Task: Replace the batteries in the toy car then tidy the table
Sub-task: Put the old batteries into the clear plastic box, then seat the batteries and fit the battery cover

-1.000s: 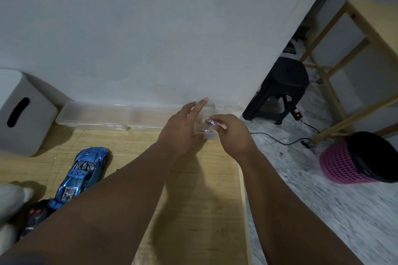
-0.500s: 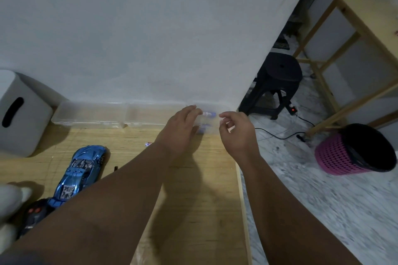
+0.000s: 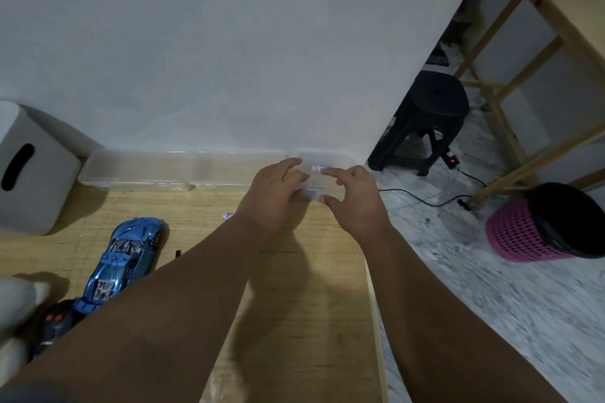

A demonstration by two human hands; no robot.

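**Battery container position relative to hands**

The blue toy car [image 3: 127, 252] lay on the desk [image 3: 294, 304] well to the left of both hands. Its long axis ran from near-left to far-right, and its near end touched or overlapped a dark remote controller [image 3: 55, 321]. One loose battery [image 3: 227, 215] lay on the desk between the car and the left forearm.

The left hand [image 3: 275, 196] was at the near left edge of the rightmost clear container [image 3: 340, 157], which stood against the wall at the far right corner of the desk. Its fingers were bent over that edge. Whether they gripped the container, held a battery or only rested there could not be determined.

A battery in the container [image 3: 319, 169] lay directly ahead, between the two hands, with its long axis left to right, parallel to the wall. A second bluish shape nearer the person, probably another battery, was mostly covered by the left fingers.

The right hand [image 3: 353, 196] was spread in a wide curve, thumb and forefinger apart, with nothing pinched. Its forefinger tip was just beside the battery's right end, so it appeared to be the nearer hand for a pick.

The container walls were transparent and hard to trace, so contact with either hand was uncertain. A small dark item [image 3: 178, 253] beside the car was too small to identify.
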